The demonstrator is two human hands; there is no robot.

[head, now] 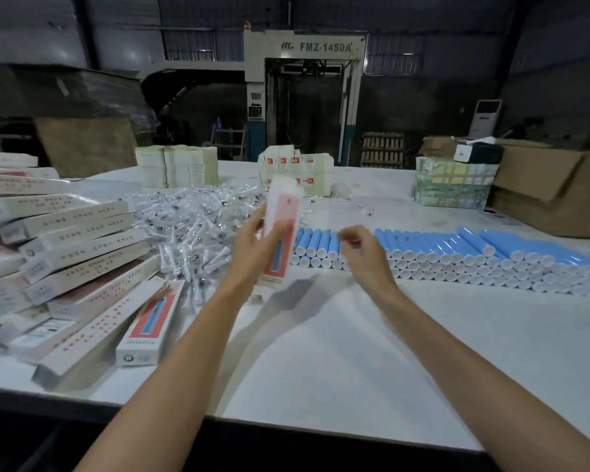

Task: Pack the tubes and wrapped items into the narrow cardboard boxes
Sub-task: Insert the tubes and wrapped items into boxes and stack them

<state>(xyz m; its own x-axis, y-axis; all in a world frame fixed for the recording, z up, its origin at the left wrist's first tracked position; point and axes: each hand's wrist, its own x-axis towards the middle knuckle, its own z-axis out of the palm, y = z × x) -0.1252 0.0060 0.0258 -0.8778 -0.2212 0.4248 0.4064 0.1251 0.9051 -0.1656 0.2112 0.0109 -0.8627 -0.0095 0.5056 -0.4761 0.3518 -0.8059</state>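
L hand (249, 248) grips narrow box (283, 229) near-upright; R hand (363, 253) at its 3 o'clock, fingers curled (blurry, can't tell if holding anything).

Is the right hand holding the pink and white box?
No, the left hand grips the box, and the right hand is apart from it, over the blue tubes.

Left grip (252, 241) holds a narrow box (282, 229) upright; right grip (363, 248) hovers, fingers curled.
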